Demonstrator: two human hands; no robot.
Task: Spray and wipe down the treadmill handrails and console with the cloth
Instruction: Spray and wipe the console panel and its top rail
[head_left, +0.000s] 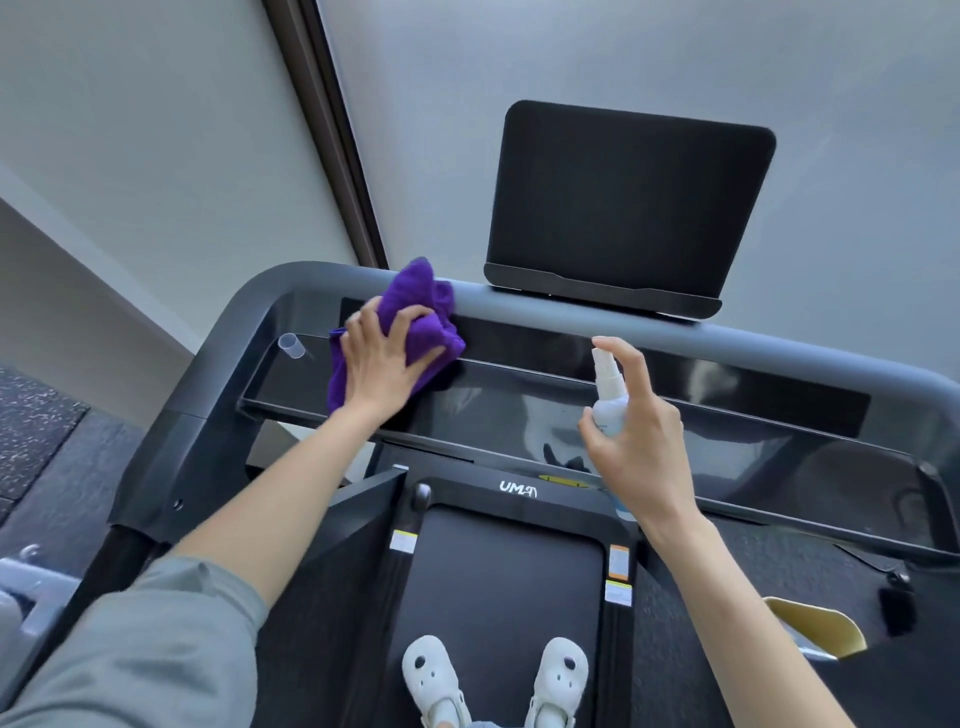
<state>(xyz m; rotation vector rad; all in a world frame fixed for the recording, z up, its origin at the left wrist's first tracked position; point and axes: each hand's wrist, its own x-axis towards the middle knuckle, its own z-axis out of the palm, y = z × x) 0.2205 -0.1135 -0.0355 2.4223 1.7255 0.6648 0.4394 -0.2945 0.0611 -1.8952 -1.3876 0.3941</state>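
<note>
My left hand (382, 364) presses a bunched purple cloth (421, 304) onto the left part of the glossy black console panel (519, 410), up against the grey front handrail (545, 317). My right hand (636, 436) grips a small clear spray bottle (609, 395) upright over the middle of the console, with the index finger arched over its white nozzle. A dark tablet-like screen (628, 208) rises behind the rail.
A small clear cap (291, 345) lies on the console's far left. Below are the treadmill belt (498, 597) and my white shoes (434, 675). A beige object (815, 623) sits on the floor at right; a wall and window frame stand ahead.
</note>
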